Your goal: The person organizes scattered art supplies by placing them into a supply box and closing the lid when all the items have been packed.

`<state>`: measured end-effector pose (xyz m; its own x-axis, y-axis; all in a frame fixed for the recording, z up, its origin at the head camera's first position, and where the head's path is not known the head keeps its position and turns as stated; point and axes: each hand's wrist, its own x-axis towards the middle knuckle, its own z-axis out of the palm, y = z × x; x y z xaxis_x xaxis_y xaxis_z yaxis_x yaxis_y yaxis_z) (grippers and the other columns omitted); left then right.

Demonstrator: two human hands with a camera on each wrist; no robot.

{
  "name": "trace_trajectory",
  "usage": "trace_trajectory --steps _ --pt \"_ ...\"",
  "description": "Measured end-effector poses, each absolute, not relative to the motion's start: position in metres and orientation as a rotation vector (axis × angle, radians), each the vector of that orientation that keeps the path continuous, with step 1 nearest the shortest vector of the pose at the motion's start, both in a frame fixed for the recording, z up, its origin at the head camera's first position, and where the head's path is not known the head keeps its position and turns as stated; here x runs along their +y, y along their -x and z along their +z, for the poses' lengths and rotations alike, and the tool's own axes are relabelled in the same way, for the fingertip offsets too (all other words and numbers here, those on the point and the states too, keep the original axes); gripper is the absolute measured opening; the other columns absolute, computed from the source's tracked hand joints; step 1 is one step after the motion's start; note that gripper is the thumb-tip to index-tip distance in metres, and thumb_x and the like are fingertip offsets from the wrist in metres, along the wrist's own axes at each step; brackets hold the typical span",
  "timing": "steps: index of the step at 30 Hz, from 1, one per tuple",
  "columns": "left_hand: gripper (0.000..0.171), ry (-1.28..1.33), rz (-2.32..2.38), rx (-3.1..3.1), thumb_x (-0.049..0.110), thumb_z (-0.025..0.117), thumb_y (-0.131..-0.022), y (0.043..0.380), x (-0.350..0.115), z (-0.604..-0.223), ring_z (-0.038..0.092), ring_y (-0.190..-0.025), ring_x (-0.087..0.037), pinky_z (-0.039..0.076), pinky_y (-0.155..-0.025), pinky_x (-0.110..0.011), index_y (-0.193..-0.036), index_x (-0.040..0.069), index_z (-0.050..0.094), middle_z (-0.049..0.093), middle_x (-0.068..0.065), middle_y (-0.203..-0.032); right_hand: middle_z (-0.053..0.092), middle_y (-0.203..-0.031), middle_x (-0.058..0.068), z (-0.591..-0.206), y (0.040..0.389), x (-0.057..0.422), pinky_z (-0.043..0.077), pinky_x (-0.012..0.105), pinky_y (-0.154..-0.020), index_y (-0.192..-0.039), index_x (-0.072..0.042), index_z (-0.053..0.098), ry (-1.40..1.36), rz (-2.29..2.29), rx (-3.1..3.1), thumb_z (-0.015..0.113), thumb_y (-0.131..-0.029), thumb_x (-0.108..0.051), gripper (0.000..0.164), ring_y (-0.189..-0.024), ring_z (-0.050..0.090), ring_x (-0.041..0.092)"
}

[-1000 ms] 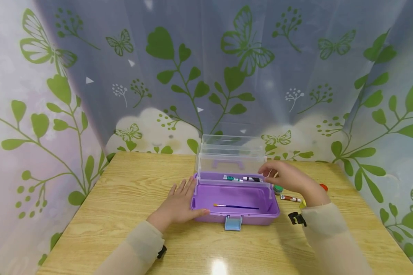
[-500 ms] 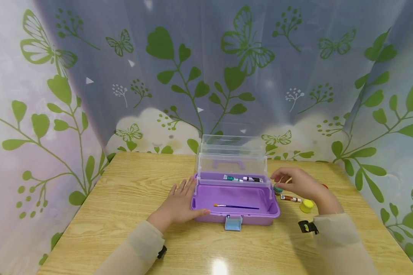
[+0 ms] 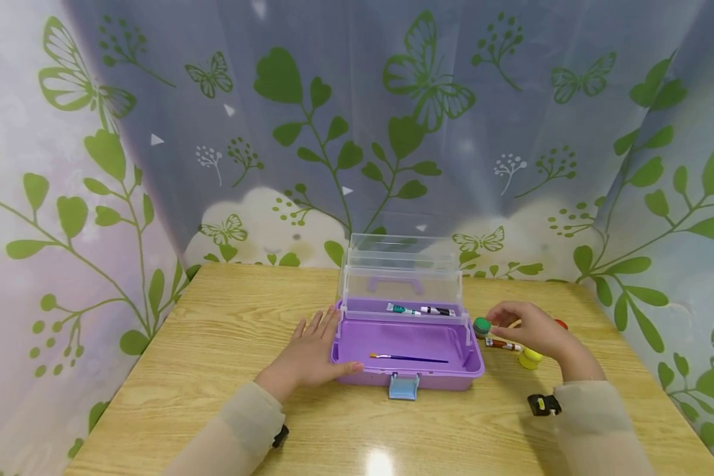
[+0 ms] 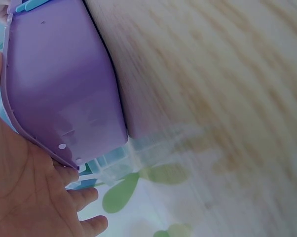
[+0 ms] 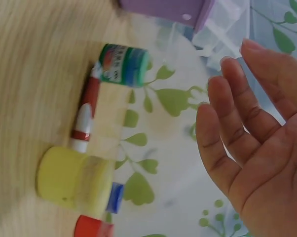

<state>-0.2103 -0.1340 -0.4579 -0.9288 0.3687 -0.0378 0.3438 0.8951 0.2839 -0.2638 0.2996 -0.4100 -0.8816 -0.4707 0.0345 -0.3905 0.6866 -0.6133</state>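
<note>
A purple storage box (image 3: 407, 381) stands with its clear lid (image 3: 401, 281) raised. My left hand (image 3: 306, 354) rests along the box's left side, fingers straight and thumb over the front rim; in the left wrist view the palm (image 4: 20, 187) lies beside the purple wall. Inside the bottom is a blue-handled paintbrush (image 3: 410, 358). Green (image 3: 400, 309) and black (image 3: 436, 311) paint tubes lie in the upper tray. My right hand (image 3: 532, 330) hovers right of the box beside a green-lidded jar (image 3: 482, 327), its loosely bent fingers holding nothing in the right wrist view.
A brown-red paint tube (image 5: 87, 106) lies between the green jar and a yellow jar (image 5: 62, 175). A blue piece (image 5: 115, 197) shows behind the yellow jar, with a red-topped thing (image 5: 89, 227) nearby. A patterned curtain (image 3: 357, 132) backs the wooden table (image 3: 250, 297).
My right hand has moved right and toward me, from the tray's right end to beside the green jar, uncovering that jar. My left hand and the box have stayed put.
</note>
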Motion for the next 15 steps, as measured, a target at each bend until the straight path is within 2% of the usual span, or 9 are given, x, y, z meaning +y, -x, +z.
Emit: trace_trajectory --steps 3,9,15 --pt "0.120 -0.559 0.419 2.971 0.087 0.041 -0.082 0.211 -0.134 -0.458 0.007 -0.153 -0.035 0.007 -0.122 -0.056 -0.161 0.005 0.005 0.004 -0.010 -0.168 0.068 -0.097 0.003 -0.416 0.267 0.304 0.054 0.037 -0.081 -0.109 -0.001 0.068 0.696 -0.970 2.773 0.070 -0.095 -0.011 0.017 -0.091 0.063 0.019" --pt "0.119 -0.571 0.434 2.966 0.086 0.042 -0.083 0.211 -0.135 -0.459 0.006 -0.153 -0.035 0.006 -0.122 -0.057 -0.161 0.005 0.004 0.002 -0.010 -0.167 0.067 -0.096 0.005 -0.427 0.269 0.313 0.055 0.029 -0.073 -0.107 0.001 0.068 0.641 -0.973 2.767 0.071 -0.093 -0.009 0.018 -0.091 0.063 0.021" --pt "0.118 -0.575 0.425 2.977 0.086 0.042 -0.083 0.212 -0.136 -0.460 0.007 -0.153 -0.036 0.006 -0.122 -0.056 -0.161 0.006 0.004 0.002 -0.009 -0.167 0.067 -0.095 0.005 -0.436 0.272 0.319 0.054 0.032 -0.074 -0.105 0.002 0.067 0.597 -0.914 2.761 0.071 -0.092 -0.006 0.016 -0.089 0.062 0.021"
